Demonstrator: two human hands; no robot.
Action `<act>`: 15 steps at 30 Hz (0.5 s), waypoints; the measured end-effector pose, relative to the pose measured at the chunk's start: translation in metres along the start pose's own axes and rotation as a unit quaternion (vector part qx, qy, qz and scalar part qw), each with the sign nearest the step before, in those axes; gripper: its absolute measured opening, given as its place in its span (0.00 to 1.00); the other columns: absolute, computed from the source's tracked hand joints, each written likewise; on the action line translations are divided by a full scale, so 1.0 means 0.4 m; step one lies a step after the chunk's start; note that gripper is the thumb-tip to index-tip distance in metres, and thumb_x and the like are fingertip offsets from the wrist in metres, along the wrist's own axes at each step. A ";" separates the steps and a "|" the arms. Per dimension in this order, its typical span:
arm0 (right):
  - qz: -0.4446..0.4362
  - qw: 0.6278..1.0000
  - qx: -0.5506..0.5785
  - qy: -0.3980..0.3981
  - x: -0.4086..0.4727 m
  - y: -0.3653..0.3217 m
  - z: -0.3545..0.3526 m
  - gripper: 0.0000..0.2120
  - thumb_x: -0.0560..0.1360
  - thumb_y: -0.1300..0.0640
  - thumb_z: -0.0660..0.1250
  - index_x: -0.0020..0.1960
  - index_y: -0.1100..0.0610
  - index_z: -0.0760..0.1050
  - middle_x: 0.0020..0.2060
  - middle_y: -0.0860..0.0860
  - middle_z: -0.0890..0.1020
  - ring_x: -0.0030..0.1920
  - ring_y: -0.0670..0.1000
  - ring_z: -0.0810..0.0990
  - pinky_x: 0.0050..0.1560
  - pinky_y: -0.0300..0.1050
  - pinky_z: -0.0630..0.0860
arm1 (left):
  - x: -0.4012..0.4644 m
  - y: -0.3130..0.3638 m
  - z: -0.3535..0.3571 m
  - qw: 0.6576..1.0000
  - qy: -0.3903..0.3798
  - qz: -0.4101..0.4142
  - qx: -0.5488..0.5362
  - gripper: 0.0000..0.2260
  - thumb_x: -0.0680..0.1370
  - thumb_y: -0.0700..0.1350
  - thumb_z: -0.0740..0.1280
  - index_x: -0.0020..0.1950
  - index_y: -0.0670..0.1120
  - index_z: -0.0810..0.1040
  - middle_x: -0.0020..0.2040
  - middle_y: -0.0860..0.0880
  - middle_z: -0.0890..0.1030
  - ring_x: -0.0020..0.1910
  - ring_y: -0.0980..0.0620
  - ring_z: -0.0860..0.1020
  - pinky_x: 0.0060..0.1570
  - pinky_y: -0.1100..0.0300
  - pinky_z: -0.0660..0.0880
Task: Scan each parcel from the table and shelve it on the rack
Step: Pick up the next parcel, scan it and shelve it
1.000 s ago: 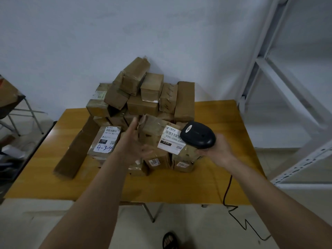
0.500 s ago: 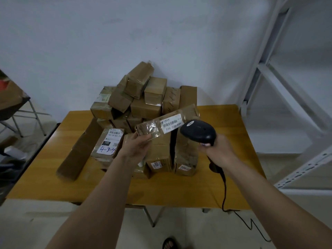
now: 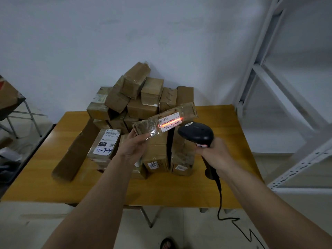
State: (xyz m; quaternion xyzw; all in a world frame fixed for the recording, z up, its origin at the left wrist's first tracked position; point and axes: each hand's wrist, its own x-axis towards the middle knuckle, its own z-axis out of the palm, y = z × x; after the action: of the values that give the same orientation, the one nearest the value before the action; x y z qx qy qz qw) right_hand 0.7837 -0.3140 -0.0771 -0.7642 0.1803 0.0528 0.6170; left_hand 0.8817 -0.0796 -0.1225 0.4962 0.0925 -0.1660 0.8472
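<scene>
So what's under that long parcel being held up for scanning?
Beneath the long parcel, gripped by the left hand, two upright labelled boxes stand on the table. The hand and parcel cover their tops and whatever lies behind.

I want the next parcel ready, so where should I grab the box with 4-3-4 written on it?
Take the 4-3-4 parcel across its two long sides near the top end, coming from above; it leans label-up against the pile, and its left side is free.

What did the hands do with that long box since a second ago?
The left hand picked the long box off the pile and raised it, label up. The right hand aimed the scanner, whose red line now crosses the label. The pile on the table stayed put.
</scene>
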 end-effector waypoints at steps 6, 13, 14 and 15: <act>-0.002 1.000 0.013 -0.001 -0.001 0.005 -0.011 0.10 0.71 0.69 0.68 0.41 0.55 0.77 0.34 0.49 0.76 0.36 0.43 0.74 0.30 0.33 0.66 | 0.006 -0.012 0.008 1.000 0.002 -0.005 -0.017 0.32 0.69 0.29 0.67 0.73 0.38 0.65 0.61 0.42 0.77 0.56 0.48 0.80 0.49 0.62 0.79; 0.002 0.999 0.048 0.023 -0.011 0.027 -0.031 0.12 0.71 0.66 0.71 0.40 0.49 0.77 0.36 0.48 0.79 0.37 0.44 0.76 0.33 0.35 0.68 | 0.006 -0.024 0.054 0.999 -0.030 -0.032 0.031 0.27 0.68 0.32 0.70 0.67 0.40 0.71 0.61 0.43 0.78 0.60 0.46 0.78 0.62 0.55 0.73; 0.004 0.998 0.052 0.029 -0.016 0.032 -0.040 0.12 0.71 0.66 0.71 0.40 0.49 0.77 0.36 0.48 0.79 0.38 0.44 0.76 0.33 0.36 0.68 | 0.007 -0.027 0.069 0.997 -0.031 -0.039 0.053 0.28 0.68 0.33 0.71 0.68 0.39 0.71 0.61 0.43 0.78 0.61 0.45 0.78 0.64 0.54 0.72; 0.007 0.998 0.053 0.034 -0.022 0.037 -0.052 0.12 0.71 0.65 0.72 0.40 0.49 0.77 0.37 0.48 0.79 0.37 0.45 0.76 0.33 0.36 0.69 | 0.009 -0.031 0.088 0.995 -0.032 -0.046 0.081 0.30 0.68 0.35 0.73 0.69 0.38 0.70 0.62 0.43 0.79 0.62 0.45 0.78 0.65 0.53 0.72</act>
State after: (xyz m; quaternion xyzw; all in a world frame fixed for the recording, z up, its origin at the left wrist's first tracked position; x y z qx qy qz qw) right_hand 0.7677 -0.3345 -0.0832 -0.7304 0.2085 0.0215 0.6501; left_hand 0.8801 -0.1164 -0.1163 0.5530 0.0748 -0.2276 0.7980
